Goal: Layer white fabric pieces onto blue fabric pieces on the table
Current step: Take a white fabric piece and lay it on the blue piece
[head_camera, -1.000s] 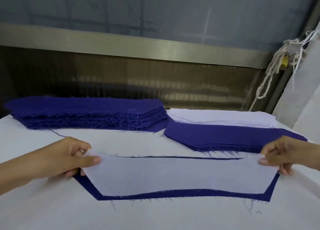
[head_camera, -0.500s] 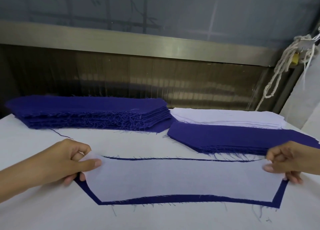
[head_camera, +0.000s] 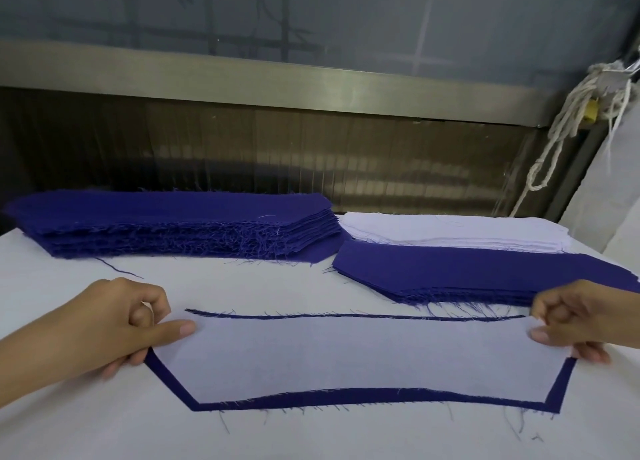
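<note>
White piece [head_camera: 363,355] on blue piece [head_camera: 346,399]; blue stack [head_camera: 166,217], white stack [head_camera: 433,229] behind.

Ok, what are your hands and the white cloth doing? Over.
Left hand pinches white piece at its left end, right hand at its right end. White piece over blue piece, blue border showing. Fabric stacks behind, not in the way.

A: What has been shifted since a second ago?
B: The white piece [head_camera: 353,355] has been drawn slightly nearer by the left hand [head_camera: 114,324] and the right hand [head_camera: 581,321].
A: And on the blue piece [head_camera: 346,398]?
B: A longer strip of its far edge has been uncovered.
</note>
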`<act>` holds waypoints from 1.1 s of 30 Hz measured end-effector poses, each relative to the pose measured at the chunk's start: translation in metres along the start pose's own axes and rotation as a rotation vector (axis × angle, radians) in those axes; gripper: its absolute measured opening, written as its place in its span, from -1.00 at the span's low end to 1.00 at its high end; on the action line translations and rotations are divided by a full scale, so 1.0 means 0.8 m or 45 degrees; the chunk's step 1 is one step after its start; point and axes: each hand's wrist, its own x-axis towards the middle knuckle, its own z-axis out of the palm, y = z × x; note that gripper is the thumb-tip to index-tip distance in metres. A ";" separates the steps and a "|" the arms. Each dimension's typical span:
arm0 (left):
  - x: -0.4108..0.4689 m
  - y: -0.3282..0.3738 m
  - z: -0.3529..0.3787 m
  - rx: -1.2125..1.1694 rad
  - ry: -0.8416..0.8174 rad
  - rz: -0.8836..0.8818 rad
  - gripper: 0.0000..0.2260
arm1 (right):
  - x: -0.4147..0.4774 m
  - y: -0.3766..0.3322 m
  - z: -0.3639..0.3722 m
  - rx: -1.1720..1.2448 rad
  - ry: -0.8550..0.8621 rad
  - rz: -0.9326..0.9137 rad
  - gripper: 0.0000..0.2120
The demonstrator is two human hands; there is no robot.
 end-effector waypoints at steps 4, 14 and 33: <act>0.002 -0.006 -0.002 0.073 0.032 0.000 -0.55 | -0.003 0.004 -0.002 -0.021 0.019 -0.005 -0.62; 0.003 -0.013 -0.011 0.088 0.169 0.008 -0.54 | -0.012 0.015 -0.009 -0.061 0.028 0.006 -0.58; 0.130 0.201 0.050 0.374 0.466 0.960 -0.93 | 0.029 -0.048 -0.099 0.232 0.962 0.095 -0.85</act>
